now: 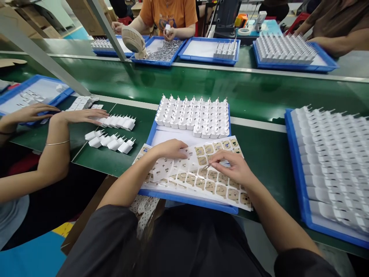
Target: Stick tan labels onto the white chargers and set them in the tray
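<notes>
My left hand [172, 149] is closed at the edge of a white, partly see-through sticker sheet [161, 167] with small dark marks. My right hand [232, 165] pinches thin metal tweezers [206, 167], whose tip is over the tan stickers. Below and beside it lie sheets of tan rounded-square stickers [210, 186] in a white grid. They rest across the near part of a blue-rimmed tray [184, 197]. White plug chargers [193, 113] stand in rows, pins up, in the tray's far part.
To the right, a blue tray [300, 192] holds many white chargers. On the left, a co-worker's hands [83, 115] reach beside loose chargers [111, 141] on the green table. Across the bench, a person in orange handles a small white part near more trays and a fan [134, 41].
</notes>
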`<state>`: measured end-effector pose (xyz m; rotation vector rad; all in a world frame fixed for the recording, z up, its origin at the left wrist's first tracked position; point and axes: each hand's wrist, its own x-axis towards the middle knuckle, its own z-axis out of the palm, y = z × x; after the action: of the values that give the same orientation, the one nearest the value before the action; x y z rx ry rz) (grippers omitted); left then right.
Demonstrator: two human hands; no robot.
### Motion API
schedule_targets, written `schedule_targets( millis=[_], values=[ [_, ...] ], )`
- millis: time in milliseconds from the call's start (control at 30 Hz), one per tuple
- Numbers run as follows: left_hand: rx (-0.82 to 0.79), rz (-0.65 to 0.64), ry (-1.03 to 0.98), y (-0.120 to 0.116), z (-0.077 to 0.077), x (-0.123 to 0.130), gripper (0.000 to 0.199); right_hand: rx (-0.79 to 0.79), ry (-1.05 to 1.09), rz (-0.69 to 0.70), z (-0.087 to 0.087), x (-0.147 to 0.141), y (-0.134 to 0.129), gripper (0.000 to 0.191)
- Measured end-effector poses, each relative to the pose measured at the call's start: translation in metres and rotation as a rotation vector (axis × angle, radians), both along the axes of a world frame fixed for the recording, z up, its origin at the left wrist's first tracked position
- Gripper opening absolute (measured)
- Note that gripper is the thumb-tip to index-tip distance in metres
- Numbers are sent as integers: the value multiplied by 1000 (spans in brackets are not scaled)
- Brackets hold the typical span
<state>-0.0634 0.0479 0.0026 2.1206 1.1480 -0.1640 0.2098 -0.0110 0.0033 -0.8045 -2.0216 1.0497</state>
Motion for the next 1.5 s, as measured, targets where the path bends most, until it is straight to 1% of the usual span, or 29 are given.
schedule_targets(
  millis=[67,133,167,200,233,267,333,400,500,600,667,767,833,867,933,1000,1067,1133,1200,1267,1300,1400,1500],
  values=[
    [143,108,-26,-2,3,3,40,-62,-20,-52,-2,-1,2,13],
    [380,224,-67,-1,4,11,45,-113,-25,-75,-5,-2,4,17],
    [516,244,-72,1,4,16,45,-133,-27,-77,-6,-2,4,18],
    [641,228,-63,3,3,21,45,-148,-31,-79,-6,-2,5,19],
    [739,186,-41,5,2,26,45,-156,-35,-82,-7,-2,5,20],
    [805,135,-10,7,0,30,46,-161,-40,-83,-8,-2,5,20],
    [867,63,55,10,-6,35,46,-172,-50,-84,-9,-1,6,21],
    [908,38,92,11,-11,34,44,-183,-55,-83,-11,-1,6,21],
    [948,10,83,7,-18,30,35,-180,-56,-76,-14,-1,6,20],
    [893,-5,86,3,-22,33,25,-170,-56,-72,-16,-2,5,20],
    [828,27,137,3,-22,38,22,-167,-61,-73,-17,-2,5,20],
    [774,117,204,5,-20,46,33,-170,-71,-72,-17,-2,5,19],
    [718,196,169,5,-15,45,37,-188,-65,-65,-15,-2,5,19],
    [671,240,114,4,-12,43,36,-204,-56,-61,-14,-1,5,19],
    [521,326,-80,-1,-5,36,33,-241,-26,-53,-10,0,4,19],
    [299,376,-355,-13,3,31,33,-273,21,-40,-5,2,2,19],
    [72,398,-598,-27,9,31,36,-294,85,2,1,2,-3,18],
    [-91,398,-720,-41,13,36,39,-308,152,65,5,3,-7,16],
    [-188,372,-757,-52,15,43,42,-325,206,121,7,2,-11,15],
    [-223,333,-801,-58,13,50,43,-343,251,131,6,1,-14,13],
    [-214,320,-828,-60,12,52,43,-359,268,128,5,0,-15,12],
    [-117,297,-870,-61,6,54,49,-418,307,120,1,-3,-16,10],
    [-70,299,-835,-61,-2,51,54,-470,334,137,-2,-6,-16,9]
  ],
)
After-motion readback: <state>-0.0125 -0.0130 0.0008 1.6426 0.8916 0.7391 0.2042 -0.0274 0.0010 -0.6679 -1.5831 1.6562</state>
